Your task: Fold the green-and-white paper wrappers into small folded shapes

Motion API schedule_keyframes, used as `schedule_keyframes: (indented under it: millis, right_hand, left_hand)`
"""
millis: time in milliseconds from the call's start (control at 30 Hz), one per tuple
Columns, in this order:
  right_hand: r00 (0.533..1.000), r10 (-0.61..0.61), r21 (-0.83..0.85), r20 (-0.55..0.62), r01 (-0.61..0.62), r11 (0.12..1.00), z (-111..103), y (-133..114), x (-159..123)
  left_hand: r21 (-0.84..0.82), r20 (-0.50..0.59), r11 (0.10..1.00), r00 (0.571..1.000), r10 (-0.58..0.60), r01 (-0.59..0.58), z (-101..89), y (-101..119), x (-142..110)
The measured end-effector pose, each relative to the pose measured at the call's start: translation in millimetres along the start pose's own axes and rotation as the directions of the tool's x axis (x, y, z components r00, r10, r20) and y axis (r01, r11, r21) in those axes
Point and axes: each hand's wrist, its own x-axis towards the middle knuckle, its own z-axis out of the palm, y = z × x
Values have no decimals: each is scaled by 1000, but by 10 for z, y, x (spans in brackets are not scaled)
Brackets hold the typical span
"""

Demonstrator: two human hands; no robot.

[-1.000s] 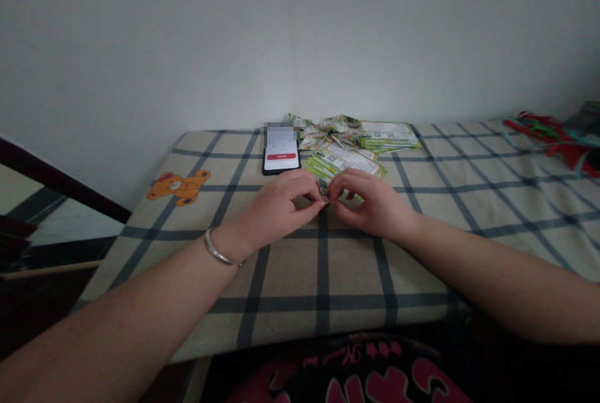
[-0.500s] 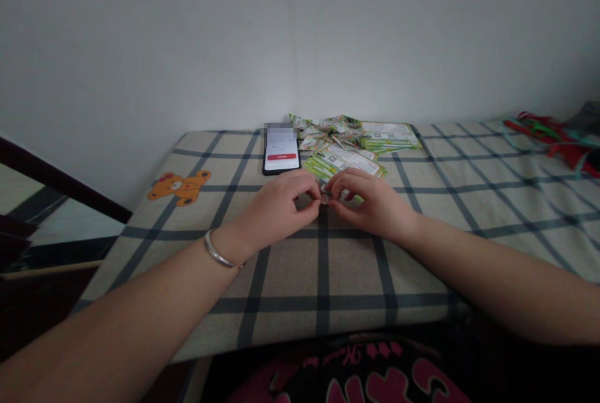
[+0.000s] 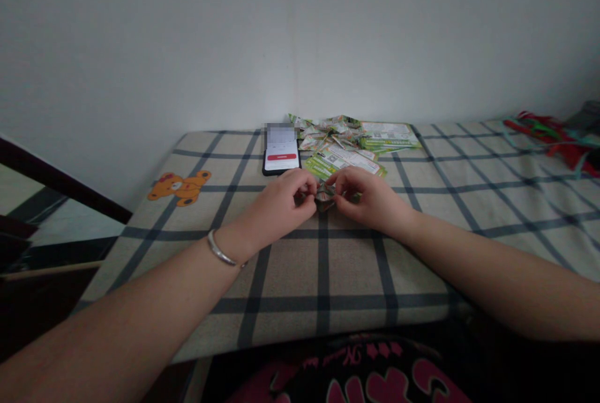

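My left hand [image 3: 280,205] and my right hand [image 3: 370,198] meet over a checked cloth [image 3: 328,265]. Both pinch a small folded paper piece [image 3: 324,195] between their fingertips, one on each side of it. It looks green and printed, crumpled into a small shape. A silver bangle [image 3: 219,250] sits on my left wrist. Just behind the hands lies a pile of green printed paper sheets and folded pieces [image 3: 349,140].
A phone [image 3: 280,151] with a lit screen lies left of the paper pile. A bear print [image 3: 179,185] marks the cloth at the left. Red and green ribbons [image 3: 555,137] lie at the far right. A white wall stands behind the cloth.
The hands have shifted slightly away from me, and the folded paper piece shows more plainly between the fingertips than before.
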Motion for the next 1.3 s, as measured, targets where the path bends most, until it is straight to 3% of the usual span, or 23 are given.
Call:
schedule_keyframes:
  millis: [267,567,833,1000,1300]
  right_hand:
    - [999,41,186,25,-45,981,16,67,-10]
    - [993,79,244,89,-99,965,-25,69,-11]
    - [993,-68,-90,100,77,993,-124,-29,2]
    - [977,-131,-420,171,193,887,-156,-116,-21]
    - [971,-119,-446,208,203,872,-184,-133,-27]
  left_hand:
    - [-190,-20,980,997,-70,65,63,-41,-5]
    - [-315,12,945,996,-85,85,62,-46,1]
    - [-224,39,975,999,9,0,30,-27,7]
    - [-79,52,993,994,97,-92,6,19,3]
    - [38,66,989,988,137,-139,-3,43,-9]
